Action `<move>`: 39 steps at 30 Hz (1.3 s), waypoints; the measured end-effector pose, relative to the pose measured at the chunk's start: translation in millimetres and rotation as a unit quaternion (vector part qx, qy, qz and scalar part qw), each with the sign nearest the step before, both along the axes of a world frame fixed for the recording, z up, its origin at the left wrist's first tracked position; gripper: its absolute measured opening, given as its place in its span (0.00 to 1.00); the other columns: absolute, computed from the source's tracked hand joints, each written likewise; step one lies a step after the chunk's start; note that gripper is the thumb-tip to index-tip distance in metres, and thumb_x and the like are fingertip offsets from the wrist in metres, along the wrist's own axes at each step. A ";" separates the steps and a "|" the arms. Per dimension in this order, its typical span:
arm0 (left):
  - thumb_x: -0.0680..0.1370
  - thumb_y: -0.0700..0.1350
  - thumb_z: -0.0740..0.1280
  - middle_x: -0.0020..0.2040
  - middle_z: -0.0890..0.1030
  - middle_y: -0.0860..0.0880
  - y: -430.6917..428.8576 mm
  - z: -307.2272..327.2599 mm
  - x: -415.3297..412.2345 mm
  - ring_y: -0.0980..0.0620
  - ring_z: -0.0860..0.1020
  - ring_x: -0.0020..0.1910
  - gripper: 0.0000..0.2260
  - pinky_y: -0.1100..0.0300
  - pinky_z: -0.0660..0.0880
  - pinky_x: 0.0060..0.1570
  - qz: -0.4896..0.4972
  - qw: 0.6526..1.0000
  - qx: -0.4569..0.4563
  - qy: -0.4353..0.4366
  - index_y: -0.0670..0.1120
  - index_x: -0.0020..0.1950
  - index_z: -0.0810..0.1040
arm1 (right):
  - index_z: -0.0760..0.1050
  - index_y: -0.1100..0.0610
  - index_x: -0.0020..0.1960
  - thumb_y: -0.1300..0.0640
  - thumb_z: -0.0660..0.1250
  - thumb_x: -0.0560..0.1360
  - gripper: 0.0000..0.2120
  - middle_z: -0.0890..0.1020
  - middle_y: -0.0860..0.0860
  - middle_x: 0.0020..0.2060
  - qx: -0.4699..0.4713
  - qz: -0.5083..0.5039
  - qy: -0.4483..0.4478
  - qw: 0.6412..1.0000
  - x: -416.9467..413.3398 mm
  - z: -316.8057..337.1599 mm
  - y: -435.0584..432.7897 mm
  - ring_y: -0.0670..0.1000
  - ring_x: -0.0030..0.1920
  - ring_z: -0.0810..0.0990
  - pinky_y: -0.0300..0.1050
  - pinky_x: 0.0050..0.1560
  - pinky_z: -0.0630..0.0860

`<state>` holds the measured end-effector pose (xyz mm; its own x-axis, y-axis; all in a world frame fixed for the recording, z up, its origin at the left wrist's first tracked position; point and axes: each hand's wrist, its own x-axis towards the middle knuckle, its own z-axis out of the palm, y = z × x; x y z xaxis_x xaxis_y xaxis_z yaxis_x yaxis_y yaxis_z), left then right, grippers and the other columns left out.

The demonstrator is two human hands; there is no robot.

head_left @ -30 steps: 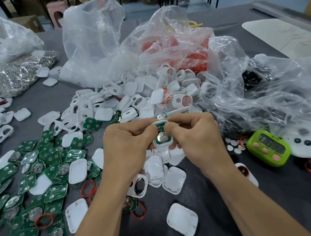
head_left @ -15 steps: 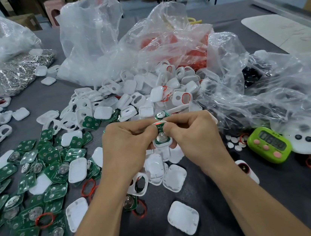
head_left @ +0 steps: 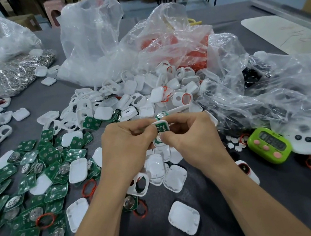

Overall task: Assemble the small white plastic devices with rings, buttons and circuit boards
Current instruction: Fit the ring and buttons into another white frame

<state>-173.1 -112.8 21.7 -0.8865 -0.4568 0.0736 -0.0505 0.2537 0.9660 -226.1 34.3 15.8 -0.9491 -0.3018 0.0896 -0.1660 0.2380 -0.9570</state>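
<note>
1 white shell [head_left: 166,124] sits pinched between left hand [head_left: 126,141] and right hand [head_left: 190,136], well left of the green timer [head_left: 269,145]; thumbs press its green circuit board [head_left: 161,128] down, probably to seat it.

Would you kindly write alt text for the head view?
A left hand and right hand pinch a small white plastic shell holding a green circuit board, over a grey table strewn with loose parts and clear plastic bags.

Circuit boards [head_left: 26,180] left; shells [head_left: 144,97] behind hands; timer [head_left: 269,145] right.
</note>
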 end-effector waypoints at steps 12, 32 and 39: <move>0.72 0.45 0.74 0.37 0.87 0.50 4.8 0.6 -0.2 0.45 0.86 0.38 0.08 0.42 0.84 0.45 0.006 1.000 0.021 -0.006 0.58 0.45 0.89 | 0.86 0.43 0.48 0.53 0.75 0.65 0.13 0.87 0.43 0.35 0.012 0.004 -0.033 0.999 -1.6 0.5 0.5 0.44 0.38 0.86 0.44 0.43 0.83; 0.78 0.39 0.73 0.40 0.87 0.46 -1.9 2.8 -7.0 0.51 0.84 0.35 0.08 0.61 0.81 0.33 0.076 0.959 0.274 -0.018 0.44 0.40 0.87 | 0.86 0.46 0.51 0.60 0.74 0.74 0.10 0.85 0.39 0.40 0.304 -0.058 0.103 0.945 -33.3 50.6 59.3 0.35 0.40 0.81 0.29 0.48 0.78; 0.80 0.37 0.69 0.42 0.86 0.45 -9.8 2.9 -6.6 0.51 0.84 0.38 0.11 0.58 0.83 0.37 0.061 0.951 0.303 -0.002 0.45 0.41 0.88 | 0.82 0.48 0.52 0.46 0.75 0.69 0.13 0.85 0.48 0.47 0.466 -0.039 0.191 0.863 -12.1 24.8 22.5 0.55 0.51 0.83 0.45 0.46 0.74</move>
<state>-179.7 -122.5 24.6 -0.8235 -0.5145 -0.2390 -0.0469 -0.3582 0.9325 -238.1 56.7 40.6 -0.9245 -0.3486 0.1541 -0.3762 0.8993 -0.2230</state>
